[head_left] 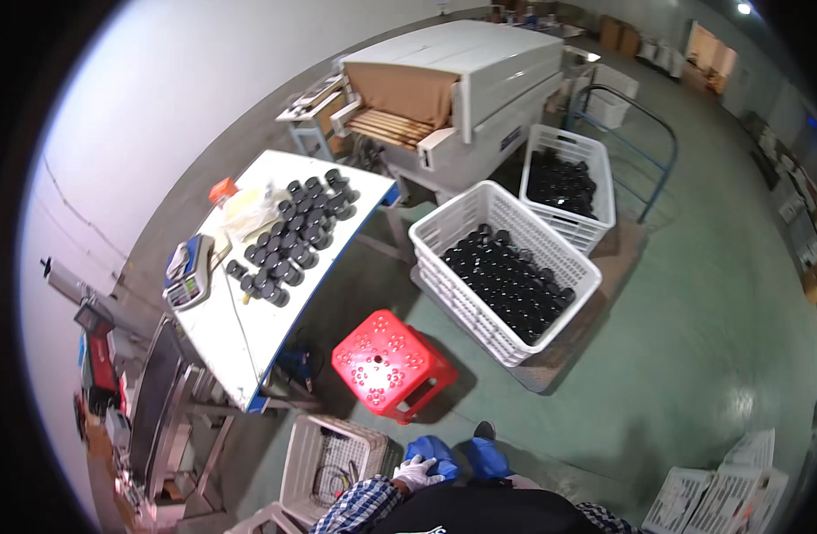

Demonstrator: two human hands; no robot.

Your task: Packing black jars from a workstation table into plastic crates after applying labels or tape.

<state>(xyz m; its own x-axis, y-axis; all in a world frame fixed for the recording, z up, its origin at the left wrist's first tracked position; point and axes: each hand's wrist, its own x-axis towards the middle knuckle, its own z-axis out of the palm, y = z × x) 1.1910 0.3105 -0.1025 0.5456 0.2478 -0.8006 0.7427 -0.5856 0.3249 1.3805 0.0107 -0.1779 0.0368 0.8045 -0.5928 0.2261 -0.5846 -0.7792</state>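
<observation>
My left hand [417,473], in a white glove, rests on blue cloth [435,454] over my leg. Its fingers look stretched out and hold nothing that I can see. Of my right arm only a checked sleeve [604,514] shows at the lower edge; the hand is out of sight. Close by on the left is a white plastic crate [300,463] with wire-like items inside. Ahead of me stands a red plastic stool [382,356] with a patterned, perforated seat. Beyond it, a white table [279,334] carries several black round jars or caps [288,236].
Two white crates [444,276] [595,233] filled with black glossy round pieces [506,285] sit on a trolley [551,369] with a blue handle. A white machine [479,80] stands behind. A scale [188,271] is on the table; stacked white crates [728,494] lie at lower right.
</observation>
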